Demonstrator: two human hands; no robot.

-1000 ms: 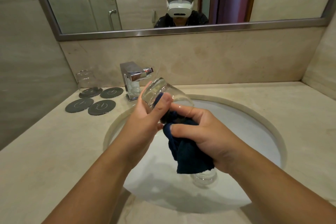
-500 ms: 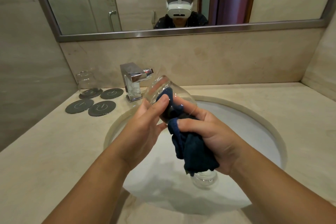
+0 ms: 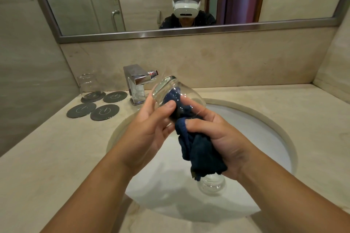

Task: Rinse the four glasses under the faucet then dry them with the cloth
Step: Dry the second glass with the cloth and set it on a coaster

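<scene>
My left hand [image 3: 151, 125] grips a clear glass [image 3: 170, 91] tilted over the sink, base pointing up and away, thumb across its side. A dark blue cloth [image 3: 198, 153] is stuffed into the glass's mouth, and my right hand [image 3: 221, 138] holds the bunched cloth just below the rim. Another clear glass [image 3: 211, 184] lies in the white basin under the cloth's hanging end. A third glass [image 3: 90, 85] stands upside down on a grey coaster at the back left. The chrome faucet [image 3: 139, 83] is behind my left hand, with no water running.
Three bare grey coasters [image 3: 105, 111] lie on the beige counter left of the faucet. The oval sink [image 3: 274, 138] fills the middle. A mirror [image 3: 132, 5] spans the back wall; walls close in at left and right.
The cloth has gone deeper into the glass, and the glass has turned a little in my hands. Both hands stay over the sink.
</scene>
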